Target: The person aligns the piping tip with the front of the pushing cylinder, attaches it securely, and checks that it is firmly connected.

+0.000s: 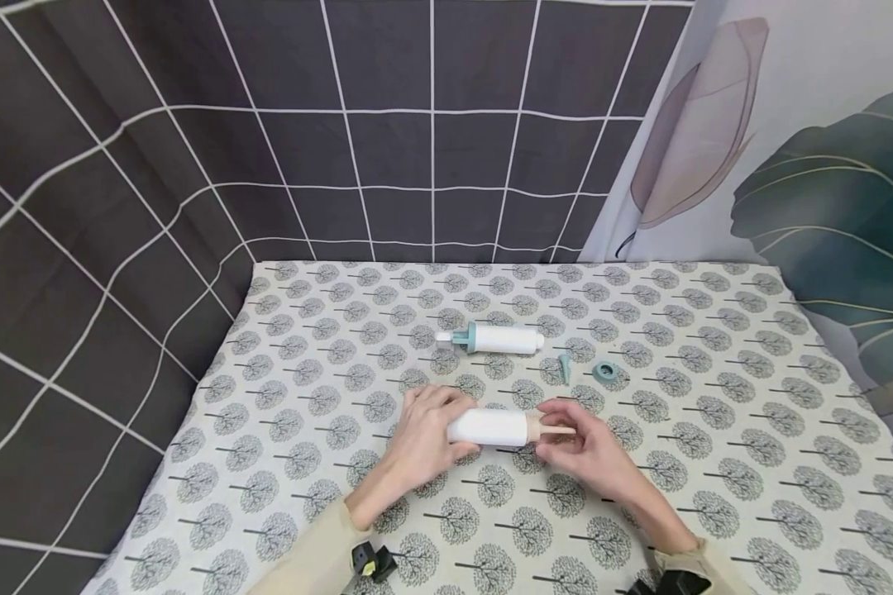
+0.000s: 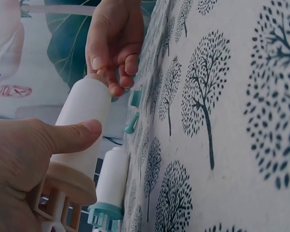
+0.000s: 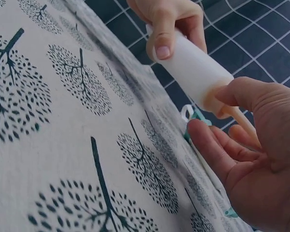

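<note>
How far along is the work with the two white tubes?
Looks done: the nearer tube has its beige frame at one end and beige nozzle at the other. In hand: the left hand grips this tube; the right hand is at the nozzle end. Probably left: fitting the teal ring and teal nozzle, loose near the farther tube.

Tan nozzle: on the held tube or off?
On: the nozzle juts from the tan ring at the end of the tube. Whether tightened, cannot tell.

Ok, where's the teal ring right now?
In the head view, the teal ring lies on the tree-print cloth, beyond the right hand and just right of the slim teal piece.
</note>
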`<state>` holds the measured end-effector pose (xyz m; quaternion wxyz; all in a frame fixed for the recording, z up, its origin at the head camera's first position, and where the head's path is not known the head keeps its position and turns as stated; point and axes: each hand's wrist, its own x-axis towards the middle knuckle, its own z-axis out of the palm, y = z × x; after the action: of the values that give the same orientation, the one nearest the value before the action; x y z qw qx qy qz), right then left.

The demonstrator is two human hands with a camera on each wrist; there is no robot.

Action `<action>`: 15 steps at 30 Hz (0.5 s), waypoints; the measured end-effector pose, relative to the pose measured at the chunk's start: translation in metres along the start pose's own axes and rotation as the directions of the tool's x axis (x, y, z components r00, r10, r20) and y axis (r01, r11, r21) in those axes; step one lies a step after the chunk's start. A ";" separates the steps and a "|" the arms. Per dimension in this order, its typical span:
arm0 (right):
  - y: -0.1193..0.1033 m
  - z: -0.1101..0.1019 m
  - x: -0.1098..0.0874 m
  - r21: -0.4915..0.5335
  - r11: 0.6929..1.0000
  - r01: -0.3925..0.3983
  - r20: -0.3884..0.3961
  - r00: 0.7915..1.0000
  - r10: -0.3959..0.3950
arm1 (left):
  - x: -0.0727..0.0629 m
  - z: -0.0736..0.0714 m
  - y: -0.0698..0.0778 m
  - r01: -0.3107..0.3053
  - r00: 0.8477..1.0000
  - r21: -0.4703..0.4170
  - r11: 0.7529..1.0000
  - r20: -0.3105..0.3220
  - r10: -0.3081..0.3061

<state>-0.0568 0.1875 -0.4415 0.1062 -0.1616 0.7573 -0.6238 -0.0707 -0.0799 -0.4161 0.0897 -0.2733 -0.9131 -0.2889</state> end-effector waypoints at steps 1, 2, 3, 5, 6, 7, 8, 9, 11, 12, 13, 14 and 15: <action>0.000 -0.001 -0.001 -0.005 1.000 -0.001 -0.006 1.000 0.001 | 0.000 -0.001 0.000 0.006 1.000 0.002 1.000 0.006 -0.006; 0.000 -0.002 -0.001 -0.011 1.000 -0.003 -0.012 1.000 0.002 | 0.000 -0.001 0.000 0.011 1.000 0.002 1.000 0.012 -0.011; 0.001 -0.004 -0.001 -0.025 1.000 0.006 -0.022 1.000 -0.007 | 0.000 -0.002 0.000 0.013 1.000 0.003 1.000 0.015 -0.013; 0.002 -0.006 -0.002 -0.053 0.998 0.030 -0.034 0.999 -0.032 | 0.001 -0.002 0.000 0.015 1.000 0.002 1.000 0.020 -0.015; 0.003 -0.006 -0.002 -0.074 0.996 0.043 -0.042 0.998 -0.046 | 0.001 -0.003 0.000 0.012 1.000 -0.001 1.000 0.021 -0.012; 0.004 -0.007 -0.002 -0.079 0.995 0.056 -0.047 0.997 -0.059 | 0.001 -0.003 -0.001 0.009 1.000 -0.004 1.000 0.021 -0.009; 0.004 -0.007 -0.002 -0.076 0.995 0.061 -0.049 0.997 -0.065 | 0.001 -0.002 -0.001 0.007 1.000 -0.010 1.000 0.020 -0.007; 0.004 -0.008 -0.002 -0.071 0.995 0.064 -0.052 0.996 -0.067 | 0.001 -0.002 -0.002 0.007 1.000 -0.015 1.000 0.020 -0.007; 0.004 -0.009 -0.002 -0.061 0.997 0.056 -0.060 0.996 -0.060 | 0.001 -0.001 -0.004 0.006 1.000 -0.020 1.000 0.016 -0.006; 0.003 -0.009 -0.003 -0.054 0.997 0.046 -0.064 0.997 -0.050 | 0.001 0.000 -0.005 0.007 1.000 -0.024 1.000 0.015 -0.006; 0.003 -0.009 -0.003 -0.053 0.998 0.041 -0.070 0.997 -0.045 | 0.001 0.001 -0.005 0.007 1.000 -0.025 1.000 0.013 -0.007; 0.003 -0.009 -0.004 -0.050 0.998 0.032 -0.075 0.996 -0.036 | 0.001 0.001 -0.006 0.009 1.000 -0.025 1.000 0.013 -0.009; 0.003 -0.010 -0.004 -0.049 0.998 0.027 -0.082 0.996 -0.031 | 0.001 0.001 -0.006 0.010 1.000 -0.025 1.000 0.014 -0.010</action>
<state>-0.0569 0.1984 -0.4429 0.0617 -0.1492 0.7732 -0.6133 -0.0749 -0.0832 -0.4199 0.0785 -0.2718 -0.9113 -0.2991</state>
